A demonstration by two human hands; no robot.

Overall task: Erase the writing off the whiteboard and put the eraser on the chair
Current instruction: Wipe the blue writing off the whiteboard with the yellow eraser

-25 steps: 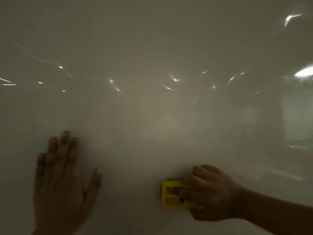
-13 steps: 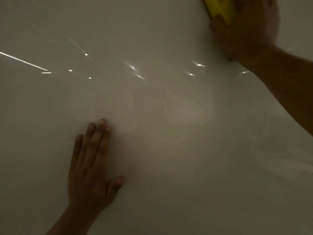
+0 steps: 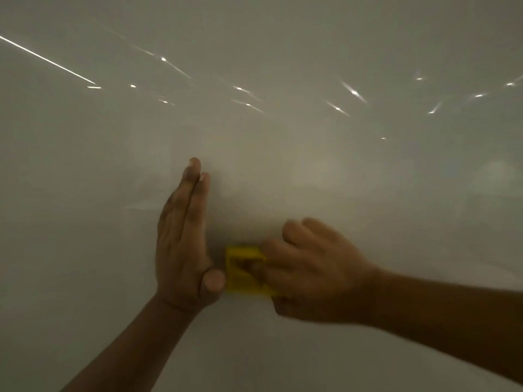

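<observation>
Close against the whiteboard [image 3: 283, 52], with only glossy surface and reflected light streaks [image 3: 48, 62] in view. Right hand [image 3: 314, 273] curled around the yellow eraser [image 3: 243, 270], fingers bent and closed over its right part, pressing it to the board low in the middle of the view; a bit blurred, so probably in the middle of a stroke. Left hand [image 3: 184, 244] laid on the board just beside the eraser, fingers straight and pressed together, pointing up, thumb [image 3: 213, 280] tucked in and almost touching the eraser's left edge; holding nothing, likely only for support. No writing visible anywhere on the part of the board shown, only faint cloudy smears, so erasing seems near its end or finished here, though impossible to judge for the areas outside the view. Still left: perhaps last wipes, then carrying the eraser to the chair. No chair in sight, so second part clearly not begun.
</observation>
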